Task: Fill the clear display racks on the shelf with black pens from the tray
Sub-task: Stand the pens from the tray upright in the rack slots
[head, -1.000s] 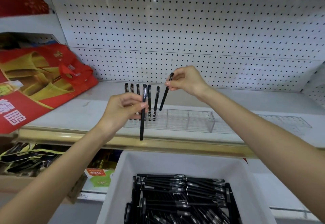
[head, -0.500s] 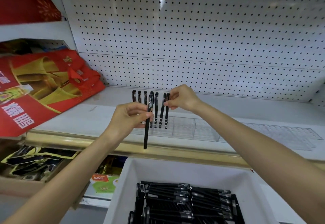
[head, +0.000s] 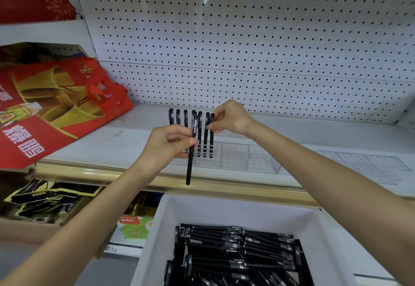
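There was one view only, from a wide-angle camera worn on the person's head. It looked forward and a little downward, straight at the white pegboard wall [head: 247, 38], which filled the upper half of the frame and bent at the edges. The shelf [head: 314, 137] crossed the middle of the frame, near the camera. Both forearms ran from the lower corners toward the centre, where the left hand [head: 167, 144] and the right hand [head: 231, 117] were close together. The tray [head: 224, 209] was nearest to the lens, cut off by the bottom edge.
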`<state>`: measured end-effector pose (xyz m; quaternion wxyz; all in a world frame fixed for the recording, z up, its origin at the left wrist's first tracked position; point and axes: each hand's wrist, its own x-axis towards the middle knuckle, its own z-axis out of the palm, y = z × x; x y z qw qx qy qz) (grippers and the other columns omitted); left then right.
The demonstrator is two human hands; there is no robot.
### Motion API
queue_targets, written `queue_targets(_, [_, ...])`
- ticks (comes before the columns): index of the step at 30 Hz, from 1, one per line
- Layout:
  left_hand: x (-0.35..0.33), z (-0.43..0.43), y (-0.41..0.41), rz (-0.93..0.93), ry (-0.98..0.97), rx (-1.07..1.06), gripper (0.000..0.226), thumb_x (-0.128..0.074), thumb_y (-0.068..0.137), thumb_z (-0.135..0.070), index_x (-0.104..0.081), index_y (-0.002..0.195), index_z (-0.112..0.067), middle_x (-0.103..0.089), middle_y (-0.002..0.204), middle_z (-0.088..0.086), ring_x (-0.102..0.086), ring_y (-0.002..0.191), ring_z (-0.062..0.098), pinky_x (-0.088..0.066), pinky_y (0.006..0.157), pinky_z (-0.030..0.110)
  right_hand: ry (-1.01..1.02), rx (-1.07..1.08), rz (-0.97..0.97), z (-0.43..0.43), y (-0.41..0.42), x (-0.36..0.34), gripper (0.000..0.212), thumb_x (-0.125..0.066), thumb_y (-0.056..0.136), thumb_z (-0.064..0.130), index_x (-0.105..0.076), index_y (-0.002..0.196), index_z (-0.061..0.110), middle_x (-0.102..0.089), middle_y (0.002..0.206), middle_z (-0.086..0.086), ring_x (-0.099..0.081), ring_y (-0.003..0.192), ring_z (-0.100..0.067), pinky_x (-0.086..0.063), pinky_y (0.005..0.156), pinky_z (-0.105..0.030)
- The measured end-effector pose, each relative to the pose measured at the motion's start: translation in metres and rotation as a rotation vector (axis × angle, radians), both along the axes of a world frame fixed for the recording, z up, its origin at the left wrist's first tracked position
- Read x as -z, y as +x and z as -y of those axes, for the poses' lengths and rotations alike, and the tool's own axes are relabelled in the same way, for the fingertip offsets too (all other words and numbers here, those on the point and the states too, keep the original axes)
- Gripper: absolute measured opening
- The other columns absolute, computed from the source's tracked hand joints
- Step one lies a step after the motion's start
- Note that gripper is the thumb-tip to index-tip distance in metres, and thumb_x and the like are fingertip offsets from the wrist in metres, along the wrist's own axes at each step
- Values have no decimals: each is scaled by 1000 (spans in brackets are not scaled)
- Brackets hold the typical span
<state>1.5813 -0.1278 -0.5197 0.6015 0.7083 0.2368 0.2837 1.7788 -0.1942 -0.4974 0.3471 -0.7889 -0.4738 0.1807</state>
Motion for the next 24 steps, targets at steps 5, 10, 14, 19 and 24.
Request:
queue_targets(5, [3,0,-3,-23,8,-3,3,-70,83,-8,-68,84,-10,-74,88,14,-67,83,15,-57,70,28,-35,17,9,4,0,-1,21,-80,76,14,-61,68,10,-67,67,-2,-68,60,-8,-47,62,-12])
queue_targets(10, [2,1,0,-112,23,88,5,-70,84,-12,-69,87,-8,-74,88,11,-70,85,18,-57,68,24,32,94,-47,30,2,-9,39,-78,79,26,-62,110,9,-71,87,-4,-70,67,-14,-48,83,-19])
queue_targets(14, [0,13,10,-95,-13,151,2,-67,86,-7,-69,87,-9,-75,86,10,-73,84,20,-57,69,25,197,19,-221,61,-4,-26,9,-76,81,17,-72,87,10,-69,75,-5,-69,62,-12,-56,68,-20])
queue_targets(19, [0,32,22,-70,-26,197,5,-68,86,-6,-70,89,-6,-74,85,12,-72,79,18,-57,68,24,208,-80,-362,78,-23,-18,8,-72,83,10,-73,90,9,-69,80,-7,-65,64,-8,-52,63,-17])
queue_targets(24, [0,40,25,-35,-36,185,8,-67,85,-3,-70,88,-10,-75,82,8,-73,77,17,-54,61,21,241,-91,-446,78,-26,-5,11,-71,84,8,-70,89,-2,-66,70,-3,-60,60,-4,-48,59,-15])
